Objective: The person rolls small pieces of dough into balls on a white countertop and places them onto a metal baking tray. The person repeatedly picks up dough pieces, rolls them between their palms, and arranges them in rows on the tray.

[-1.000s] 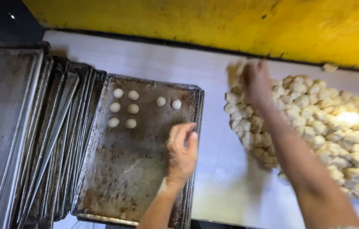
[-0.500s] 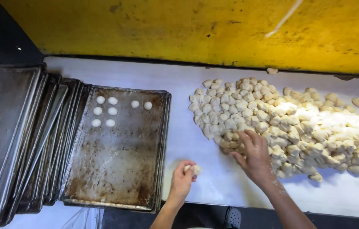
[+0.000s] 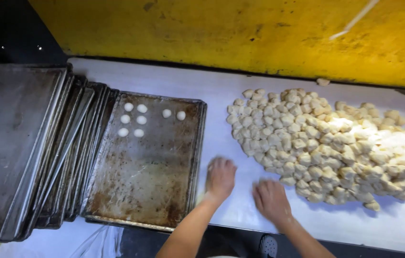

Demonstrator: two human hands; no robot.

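Observation:
My left hand [image 3: 220, 179] lies palm down and cupped on the white table [image 3: 221, 138], just right of the baking tray [image 3: 150, 191]. A pale bit of a dough piece [image 3: 208, 167] shows at its edge. Beside it, my right hand [image 3: 271, 200] is cupped palm down on the table, just short of the heap of dough pieces [image 3: 336, 143]. What is under that palm is hidden. Several small round dough balls [image 3: 140, 119] sit in rows at the tray's far end.
A stack of dark metal trays [image 3: 30, 148] leans at the left, partly under the baking tray. A yellow wall [image 3: 240, 33] runs along the table's far side. One loose dough piece [image 3: 323, 81] lies by the wall.
My right hand has left the heap and come down to the table beside my left. My left hand, holding a dough piece before, now presses palm down on the table.

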